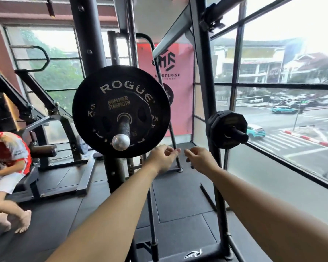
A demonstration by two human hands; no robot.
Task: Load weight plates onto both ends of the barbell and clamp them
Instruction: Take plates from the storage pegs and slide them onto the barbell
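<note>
In the head view, the barbell sleeve [123, 127] stuck out of the loaded plates almost straight toward the camera. Its rounded silver end cap [121, 142] was the part nearest the viewer and sat a little lower in the picture than the collar. The bar's long axis therefore ran away from the person, into the rack, and anything slid onto it would have had to travel along that line. A large plate [83, 103] marked ROGUE sat on the sleeve, with a smaller plate [119, 105] marked HAMMER STRENGTH flush against its front face. No clamp showed on the bare stretch of sleeve, so clamping on this end looked not yet done.

Both hands hovered below and to the right of the end cap, apart from the bar and from each other. The left hand [162, 159] was the nearer, just beside the lower rim of the large plate. The right hand [200, 157] lay further right. Each had its fingers loosely curled and held nothing, though blur softened the fingertips. From both hands, the sleeve lay up and to the left.

To the right, stored plates [226, 129] hung on a peg [239, 136] of the rack upright [205, 76], closer to the right hand. A person [8, 156] in red and white bent over at the left edge.
</note>
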